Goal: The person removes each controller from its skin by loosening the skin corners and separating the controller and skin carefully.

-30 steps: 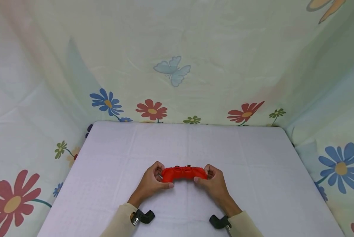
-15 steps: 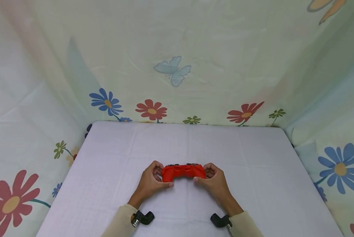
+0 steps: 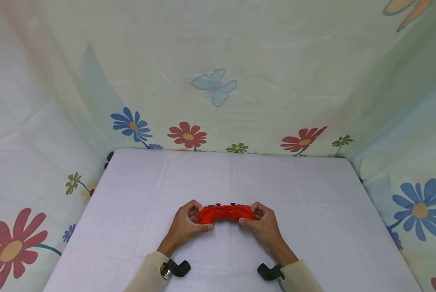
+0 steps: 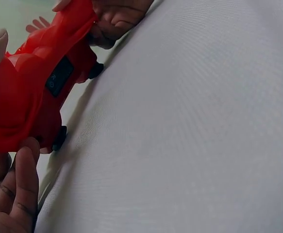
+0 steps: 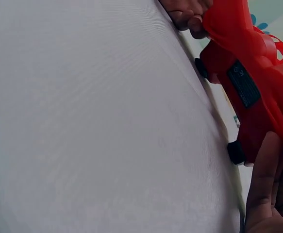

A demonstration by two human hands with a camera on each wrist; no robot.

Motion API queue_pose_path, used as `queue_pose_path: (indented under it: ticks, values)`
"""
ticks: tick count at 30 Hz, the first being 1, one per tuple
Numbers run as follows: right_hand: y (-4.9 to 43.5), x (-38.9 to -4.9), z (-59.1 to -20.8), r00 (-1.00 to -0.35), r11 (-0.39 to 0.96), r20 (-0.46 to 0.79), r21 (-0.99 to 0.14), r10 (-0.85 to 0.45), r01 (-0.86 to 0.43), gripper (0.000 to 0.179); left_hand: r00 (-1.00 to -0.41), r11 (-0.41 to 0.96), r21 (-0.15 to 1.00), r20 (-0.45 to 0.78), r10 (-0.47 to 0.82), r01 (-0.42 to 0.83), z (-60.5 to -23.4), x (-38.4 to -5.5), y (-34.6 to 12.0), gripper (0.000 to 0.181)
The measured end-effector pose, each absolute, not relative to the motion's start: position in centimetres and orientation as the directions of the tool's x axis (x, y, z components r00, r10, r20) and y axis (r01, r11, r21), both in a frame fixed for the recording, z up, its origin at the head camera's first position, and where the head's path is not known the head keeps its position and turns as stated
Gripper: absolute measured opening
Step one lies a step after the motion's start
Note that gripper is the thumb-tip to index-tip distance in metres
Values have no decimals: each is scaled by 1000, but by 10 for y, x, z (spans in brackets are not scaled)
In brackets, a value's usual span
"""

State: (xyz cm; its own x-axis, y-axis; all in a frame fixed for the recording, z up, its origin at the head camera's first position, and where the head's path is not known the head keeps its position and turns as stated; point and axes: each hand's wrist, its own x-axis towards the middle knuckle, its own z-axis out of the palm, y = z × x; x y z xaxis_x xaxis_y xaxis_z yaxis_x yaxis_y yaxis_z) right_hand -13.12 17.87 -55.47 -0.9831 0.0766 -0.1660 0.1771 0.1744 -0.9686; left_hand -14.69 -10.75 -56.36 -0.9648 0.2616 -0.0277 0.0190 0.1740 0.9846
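Note:
A red game controller (image 3: 226, 212) is held up between both hands near the table's front middle. My left hand (image 3: 184, 221) grips its left end, thumb along the near side and fingers curled behind. At the right end, my right hand (image 3: 264, 223) grips it in the same way. Both wrist views show a bright red, rubbery cover (image 5: 258, 48) over part of the darker red controller body (image 5: 216, 60). A black label (image 5: 243, 83) on the body is uncovered, and black thumbsticks (image 4: 96, 70) stick out from the other face. A loose strip of cover (image 5: 279, 46) stands away from the rest.
A white cloth covers the table (image 3: 294, 194). Pale curtains with printed flowers and butterflies (image 3: 215, 87) enclose the back and both sides. Black wrist cameras (image 3: 179, 268) are strapped over both beige sleeves (image 3: 302, 278).
Between the hands the controller tipped so that more of its button face showed, then tipped back. Both hands keep their grip in almost the same place.

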Motion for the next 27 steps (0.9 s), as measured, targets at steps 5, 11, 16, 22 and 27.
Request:
queue_pose_path:
  ticks: [5,11,16,22,27]
  values:
    - [179,-131,-553,-981,137,-182,-972,67,190,42,-961,195,980,-20,275,35,-565,-147,-107,51]
    - [179,-134,-550,-968,162,-230,-956,99,244,44,-969,223,973,1,247,57,-567,-146,-106,52]
    - [176,-134,-548,-963,161,-239,-953,121,257,41,-972,200,977,18,234,67,-566,-146,-105,50]
    - [174,-133,-546,-966,139,-227,-960,120,243,39,-973,187,979,35,228,79,-564,-147,-104,46]
    - [175,-134,-546,-968,160,-221,-958,122,239,47,-976,229,971,26,214,76,-565,-149,-105,56]
